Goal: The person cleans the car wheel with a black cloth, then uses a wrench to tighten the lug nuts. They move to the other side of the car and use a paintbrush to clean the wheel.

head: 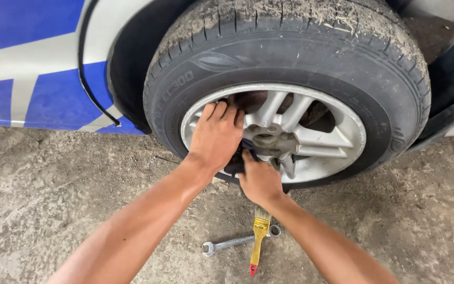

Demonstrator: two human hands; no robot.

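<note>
Left hand (215, 135): pressing, fingers spread, on the silver spoked alloy wheel (311, 138), frame centre.
Right hand (259, 180): pinching something dark by the hub.
Floor: steel spanner (232, 243), yellow-handled brush (258, 239) lying below.

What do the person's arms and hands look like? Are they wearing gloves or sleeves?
No gloves and no sleeves in view. Both forearms are bare from the bottom edge of the picture up to the wrists. The left hand and the right hand are bare too, with no watch, ring or bracelet showing. The fingernails on the left hand look short. Nothing is drawn or marked on either arm.

Wrench (235, 243), paintbrush (258, 242), concrete floor (53, 189)
</note>
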